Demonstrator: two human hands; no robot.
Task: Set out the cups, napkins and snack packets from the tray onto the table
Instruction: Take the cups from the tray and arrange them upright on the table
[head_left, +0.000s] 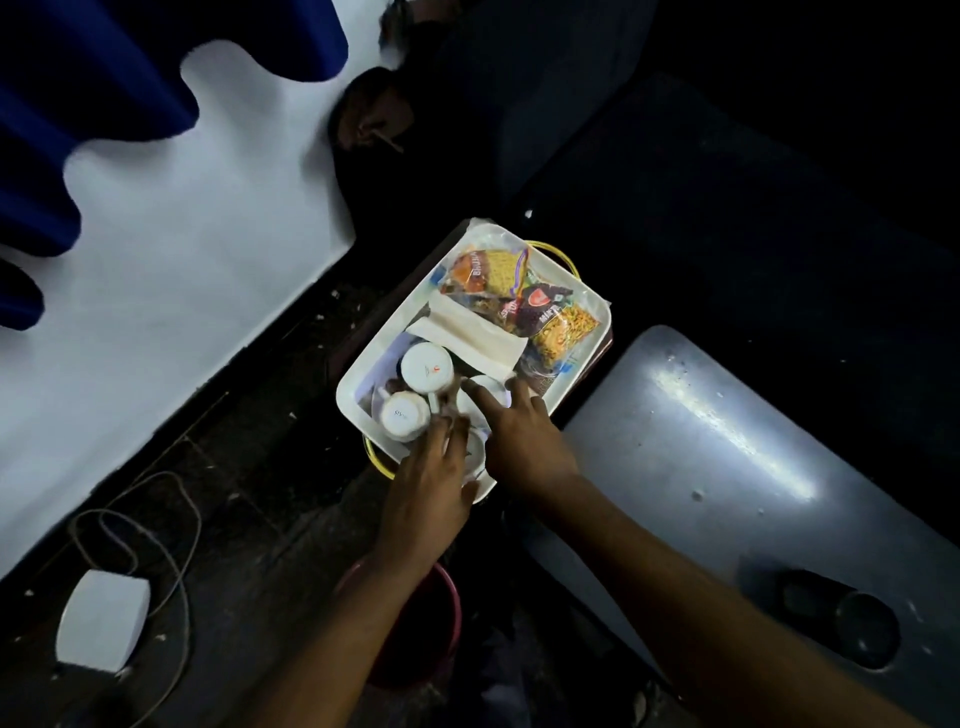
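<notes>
Reaching into the tray (363, 387), left hand (428, 486) and right hand (519, 441) spread, empty, over cups (425, 368): likely rigid, breakable, best gripped by their sides.

Glossy snack packets (519, 296) (plastic), matt paper napkins (475, 338)

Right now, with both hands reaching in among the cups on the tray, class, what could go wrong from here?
1. The white cups sit packed together at the near end of the tray; the left hand or right hand could knock one over.
2. The tray seems to rest on a small stand, so pressing on its near edge might tip it.
3. The dim light makes the snack packets and napkins easy to fumble.
</notes>
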